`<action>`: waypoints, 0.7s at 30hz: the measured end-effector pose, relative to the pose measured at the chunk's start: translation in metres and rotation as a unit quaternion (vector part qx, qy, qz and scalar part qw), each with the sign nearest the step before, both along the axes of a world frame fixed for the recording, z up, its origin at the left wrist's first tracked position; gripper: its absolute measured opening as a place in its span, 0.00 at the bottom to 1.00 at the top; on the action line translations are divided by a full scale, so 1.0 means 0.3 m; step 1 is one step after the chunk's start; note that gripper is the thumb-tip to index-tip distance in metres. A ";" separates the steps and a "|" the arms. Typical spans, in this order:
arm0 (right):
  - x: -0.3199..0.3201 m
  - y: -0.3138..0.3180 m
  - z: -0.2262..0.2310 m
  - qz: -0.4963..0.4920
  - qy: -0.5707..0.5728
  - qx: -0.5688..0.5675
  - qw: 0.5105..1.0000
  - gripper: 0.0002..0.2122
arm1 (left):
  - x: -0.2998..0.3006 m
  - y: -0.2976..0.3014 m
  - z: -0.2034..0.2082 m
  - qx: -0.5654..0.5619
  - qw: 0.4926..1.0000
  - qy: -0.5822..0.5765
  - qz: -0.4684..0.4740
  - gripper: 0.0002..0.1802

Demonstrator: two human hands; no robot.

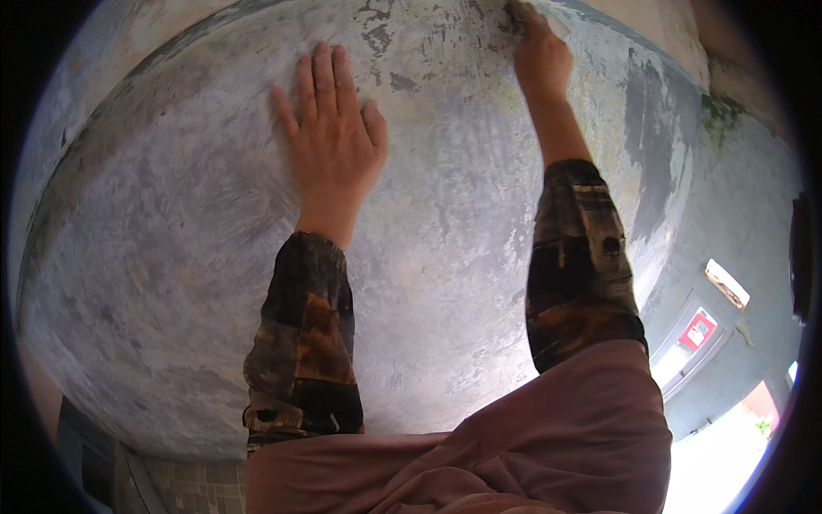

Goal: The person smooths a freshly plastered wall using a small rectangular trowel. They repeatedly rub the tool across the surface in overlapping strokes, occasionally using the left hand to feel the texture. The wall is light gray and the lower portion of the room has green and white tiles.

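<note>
A grey-white wall (437, 223) with worn, flaking patches fills most of the view in front of me. My left hand (334, 141) lies flat against it, palm down with the fingers spread, holding nothing. Higher up and to the right, my right hand (545, 64) reaches to the wall's upper part, its fingers curled together. What those fingers hold, if anything, is hidden near the top edge of the picture. Dark flaked spots (377, 36) mark the surface between the two hands.
On the right, a bluish side wall (745, 206) carries a small opening (727, 284) and a window with a red item (698, 331). Bright light comes through a doorway (715, 467) at lower right. Tiles (197, 486) show at lower left.
</note>
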State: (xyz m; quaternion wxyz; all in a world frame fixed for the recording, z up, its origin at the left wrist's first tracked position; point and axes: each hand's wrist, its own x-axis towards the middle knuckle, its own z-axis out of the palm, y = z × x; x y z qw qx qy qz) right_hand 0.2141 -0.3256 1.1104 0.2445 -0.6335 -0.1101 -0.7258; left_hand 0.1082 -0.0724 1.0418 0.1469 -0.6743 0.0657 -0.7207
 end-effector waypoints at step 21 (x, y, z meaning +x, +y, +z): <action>-0.155 0.293 -0.138 -0.081 -0.200 -0.215 0.953 0.23 | -0.011 -0.003 0.003 0.000 1.000 0.005 0.016 0.33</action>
